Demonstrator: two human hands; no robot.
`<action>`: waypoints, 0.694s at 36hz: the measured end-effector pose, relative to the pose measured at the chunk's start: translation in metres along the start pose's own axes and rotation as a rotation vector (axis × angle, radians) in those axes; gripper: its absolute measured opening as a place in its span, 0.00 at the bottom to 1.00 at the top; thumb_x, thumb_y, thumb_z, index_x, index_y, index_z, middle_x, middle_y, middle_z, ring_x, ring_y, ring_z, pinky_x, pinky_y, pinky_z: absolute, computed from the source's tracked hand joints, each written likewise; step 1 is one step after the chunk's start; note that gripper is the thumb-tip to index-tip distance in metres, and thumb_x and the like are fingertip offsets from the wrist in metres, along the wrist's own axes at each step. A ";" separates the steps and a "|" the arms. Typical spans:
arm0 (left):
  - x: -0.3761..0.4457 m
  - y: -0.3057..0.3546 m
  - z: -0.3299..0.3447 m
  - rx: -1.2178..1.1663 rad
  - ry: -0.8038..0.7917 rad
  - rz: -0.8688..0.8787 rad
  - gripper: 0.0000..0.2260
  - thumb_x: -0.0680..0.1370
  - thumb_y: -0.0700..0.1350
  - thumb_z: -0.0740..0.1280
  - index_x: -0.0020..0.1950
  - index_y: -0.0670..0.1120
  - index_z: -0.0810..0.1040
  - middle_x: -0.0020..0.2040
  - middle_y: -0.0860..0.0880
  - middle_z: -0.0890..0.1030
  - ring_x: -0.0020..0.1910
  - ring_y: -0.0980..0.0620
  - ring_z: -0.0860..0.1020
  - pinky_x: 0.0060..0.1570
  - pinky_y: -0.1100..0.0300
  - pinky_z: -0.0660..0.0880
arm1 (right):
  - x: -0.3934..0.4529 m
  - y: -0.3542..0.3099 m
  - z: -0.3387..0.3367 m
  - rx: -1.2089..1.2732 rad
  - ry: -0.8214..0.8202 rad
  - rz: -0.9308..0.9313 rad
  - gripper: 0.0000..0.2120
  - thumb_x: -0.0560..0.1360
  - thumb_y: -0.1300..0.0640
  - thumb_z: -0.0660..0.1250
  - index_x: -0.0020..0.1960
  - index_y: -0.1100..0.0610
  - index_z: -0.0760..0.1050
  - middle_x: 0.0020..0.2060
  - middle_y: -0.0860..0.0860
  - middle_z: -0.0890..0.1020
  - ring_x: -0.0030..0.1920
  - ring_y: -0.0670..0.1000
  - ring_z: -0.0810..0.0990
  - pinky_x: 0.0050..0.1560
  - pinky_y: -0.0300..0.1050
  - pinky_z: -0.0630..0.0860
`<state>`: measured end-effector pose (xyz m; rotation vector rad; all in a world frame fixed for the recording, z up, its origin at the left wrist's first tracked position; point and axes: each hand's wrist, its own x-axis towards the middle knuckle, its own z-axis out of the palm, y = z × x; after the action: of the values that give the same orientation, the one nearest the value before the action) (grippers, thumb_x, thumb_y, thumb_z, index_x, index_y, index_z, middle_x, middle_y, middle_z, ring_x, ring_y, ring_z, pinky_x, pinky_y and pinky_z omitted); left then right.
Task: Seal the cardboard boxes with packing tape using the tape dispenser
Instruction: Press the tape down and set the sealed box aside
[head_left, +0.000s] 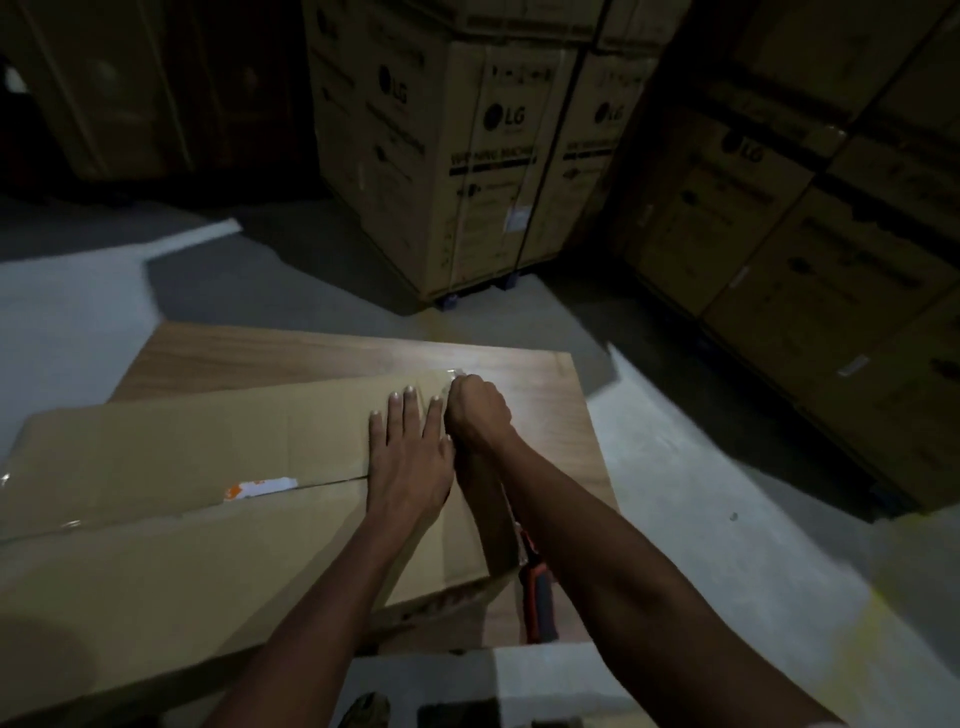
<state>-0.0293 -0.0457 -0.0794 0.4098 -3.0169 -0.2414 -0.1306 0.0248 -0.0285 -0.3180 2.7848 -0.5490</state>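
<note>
Box (156, 519) lay flat across the near-left part of the table (545, 415), its right end running toward the table's far-right corner. The 2 top flaps met at a seam (332, 480); at the left part of it the flaps gaped and something white and orange (260, 488) showed through.

A strip of clear tape (447, 376) was visible at the box's far-right corner, glinting just past the right hand.

Left hand (410, 457) was flat, fingers straight and spread, pressing the top flap down near the box's right end. Right hand (475, 410) was fisted, touching the left hand's index side, knuckles on the box near that corner. Can't tell what it gripped, if anything; looked like it was rubbing the tape end down.

Dispenser (537, 587), orange and black, lay on the table at the near-right edge, just beside the box's near-right corner, under the right forearm. Not in hand.

Step, my read: smoothing a strip across the right end. Long seam looked untaped. Next move needs the right hand to pick up the dispenser and the left to hold the gaping flaps together while tape runs along the seam.

LG cartons (467, 156) stood stacked on the floor beyond the table.
</note>
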 end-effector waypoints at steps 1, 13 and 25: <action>0.000 0.001 -0.001 0.002 -0.001 -0.002 0.27 0.85 0.55 0.42 0.84 0.49 0.47 0.83 0.41 0.48 0.82 0.40 0.46 0.79 0.40 0.46 | 0.000 0.002 0.002 0.034 0.006 0.009 0.13 0.85 0.56 0.60 0.66 0.59 0.76 0.60 0.58 0.82 0.59 0.62 0.81 0.55 0.52 0.79; 0.000 0.001 -0.001 -0.085 0.004 -0.027 0.27 0.85 0.56 0.47 0.83 0.50 0.52 0.84 0.43 0.50 0.82 0.43 0.47 0.78 0.43 0.42 | -0.103 0.060 0.030 0.253 0.006 -0.054 0.34 0.84 0.54 0.54 0.85 0.56 0.41 0.72 0.63 0.75 0.63 0.64 0.80 0.59 0.54 0.75; -0.033 0.004 -0.031 -0.299 0.347 0.031 0.09 0.78 0.41 0.65 0.52 0.44 0.85 0.46 0.46 0.85 0.46 0.45 0.82 0.55 0.50 0.70 | -0.204 0.073 0.098 0.698 0.430 0.207 0.33 0.87 0.52 0.58 0.85 0.61 0.47 0.83 0.63 0.55 0.82 0.63 0.58 0.77 0.54 0.61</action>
<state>0.0049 -0.0374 -0.0508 0.3359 -2.5922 -0.5478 0.0799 0.1121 -0.0964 0.2673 2.7177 -1.6147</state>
